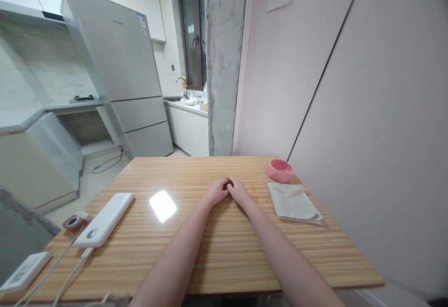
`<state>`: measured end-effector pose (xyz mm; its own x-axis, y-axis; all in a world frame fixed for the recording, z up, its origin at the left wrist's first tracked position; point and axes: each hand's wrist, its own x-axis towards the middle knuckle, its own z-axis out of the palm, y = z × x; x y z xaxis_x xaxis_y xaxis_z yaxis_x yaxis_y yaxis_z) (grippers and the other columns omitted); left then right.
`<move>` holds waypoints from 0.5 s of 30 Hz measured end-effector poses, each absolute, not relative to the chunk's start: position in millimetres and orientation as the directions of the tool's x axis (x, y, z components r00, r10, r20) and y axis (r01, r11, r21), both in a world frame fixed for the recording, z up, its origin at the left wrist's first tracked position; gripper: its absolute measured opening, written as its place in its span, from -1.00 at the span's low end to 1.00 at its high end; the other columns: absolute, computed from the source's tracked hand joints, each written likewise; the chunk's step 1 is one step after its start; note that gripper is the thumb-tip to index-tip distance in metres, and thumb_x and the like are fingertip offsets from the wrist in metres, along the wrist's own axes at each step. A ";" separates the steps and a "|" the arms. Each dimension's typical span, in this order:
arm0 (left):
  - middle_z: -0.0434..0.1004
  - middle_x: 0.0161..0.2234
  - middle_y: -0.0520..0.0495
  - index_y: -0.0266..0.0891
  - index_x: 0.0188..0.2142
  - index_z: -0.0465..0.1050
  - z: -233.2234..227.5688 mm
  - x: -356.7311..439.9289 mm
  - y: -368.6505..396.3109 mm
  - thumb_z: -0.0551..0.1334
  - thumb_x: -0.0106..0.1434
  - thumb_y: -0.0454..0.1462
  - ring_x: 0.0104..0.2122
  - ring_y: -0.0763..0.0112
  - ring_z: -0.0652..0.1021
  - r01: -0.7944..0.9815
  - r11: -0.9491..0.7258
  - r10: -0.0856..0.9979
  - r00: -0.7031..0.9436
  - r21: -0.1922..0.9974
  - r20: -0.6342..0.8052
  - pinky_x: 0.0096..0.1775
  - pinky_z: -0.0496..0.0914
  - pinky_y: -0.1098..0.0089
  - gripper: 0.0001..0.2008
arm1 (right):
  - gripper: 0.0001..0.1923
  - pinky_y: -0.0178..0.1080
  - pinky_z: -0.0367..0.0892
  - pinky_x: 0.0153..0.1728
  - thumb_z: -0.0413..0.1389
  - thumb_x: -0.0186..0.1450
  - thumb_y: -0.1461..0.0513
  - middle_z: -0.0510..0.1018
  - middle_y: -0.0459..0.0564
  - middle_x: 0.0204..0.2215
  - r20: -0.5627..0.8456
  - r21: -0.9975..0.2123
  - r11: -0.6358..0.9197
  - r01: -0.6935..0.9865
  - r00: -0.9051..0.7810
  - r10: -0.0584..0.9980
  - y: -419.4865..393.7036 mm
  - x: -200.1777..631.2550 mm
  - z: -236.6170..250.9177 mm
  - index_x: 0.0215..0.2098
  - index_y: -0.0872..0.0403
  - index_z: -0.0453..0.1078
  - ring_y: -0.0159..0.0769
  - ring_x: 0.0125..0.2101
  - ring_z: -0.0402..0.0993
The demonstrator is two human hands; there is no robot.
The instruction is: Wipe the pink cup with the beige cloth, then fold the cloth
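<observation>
Resting fists (228, 190) together on table (224, 251)

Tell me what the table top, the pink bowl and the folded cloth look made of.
Table: wood or wood-look laminate, striped grain, semi-gloss, since it mirrors a ceiling light; which of the two is unclear.
Pink bowl: probably glazed ceramic, possibly plastic; thick rounded rim, smooth soft sheen.
Folded cloth: woven fabric, off-white and matte, with soft layered edges.
Left hand and right hand rest together on the table, holding nothing.
</observation>
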<state>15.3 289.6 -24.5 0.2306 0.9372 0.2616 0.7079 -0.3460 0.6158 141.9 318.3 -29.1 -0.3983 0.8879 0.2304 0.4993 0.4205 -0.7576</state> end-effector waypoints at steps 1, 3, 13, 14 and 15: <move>0.58 -0.17 -0.12 -0.25 -0.17 0.50 -24.8 15.3 289.8 0.13 0.08 -0.38 -0.17 0.26 0.53 0.712 -0.343 0.938 0.228 0.612 0.261 -0.10 0.37 0.33 -0.69 | -0.58 -0.21 0.24 0.06 -0.07 0.13 0.44 0.54 0.05 -0.08 0.228 -0.758 0.418 0.500 -0.398 0.889 319.0 141.5 -30.8 -0.10 0.11 0.42 -0.28 -0.04 0.41; 0.58 -0.18 -0.13 -0.25 -0.18 0.50 -24.7 15.7 289.8 0.13 0.09 -0.37 -0.17 0.25 0.53 0.728 -0.330 0.942 0.216 0.600 0.256 -0.11 0.37 0.32 -0.70 | -0.57 -0.19 0.23 0.07 -0.07 0.12 0.44 0.54 0.04 -0.08 0.225 -0.762 0.415 0.497 -0.398 0.889 319.4 139.4 -33.4 -0.10 0.11 0.43 -0.27 -0.03 0.41; 0.55 -0.38 -0.06 -0.27 -0.30 0.51 -17.6 12.9 283.9 0.10 0.21 -0.17 -0.39 0.39 0.48 0.660 -0.325 0.946 0.233 0.677 0.228 -0.31 0.34 0.40 -0.73 | -0.56 -0.05 0.13 0.14 -0.02 0.17 0.31 0.42 0.12 0.06 0.456 -0.685 0.380 0.621 -0.041 0.889 337.9 212.8 15.4 0.02 0.11 0.36 -0.16 0.10 0.28; 0.55 -0.37 -0.06 -0.27 -0.31 0.51 -17.2 12.5 284.3 0.10 0.21 -0.17 -0.38 0.40 0.48 0.652 -0.326 0.945 0.223 0.684 0.238 -0.31 0.34 0.41 -0.73 | -0.57 0.02 0.05 0.17 0.01 0.17 0.29 0.34 0.17 0.12 0.506 -0.613 0.303 0.730 0.068 0.860 342.0 232.4 17.7 0.02 0.12 0.36 -0.07 0.16 0.17; 0.55 -0.37 -0.06 -0.27 -0.32 0.51 -17.3 12.3 285.0 0.10 0.22 -0.18 -0.38 0.40 0.47 0.650 -0.326 0.945 0.215 0.687 0.246 -0.30 0.33 0.41 -0.73 | -0.57 0.11 -0.02 0.18 0.05 0.18 0.26 0.23 0.20 0.19 0.528 -0.554 0.196 0.809 0.160 0.834 345.8 251.3 17.1 0.02 0.12 0.35 0.03 0.22 0.05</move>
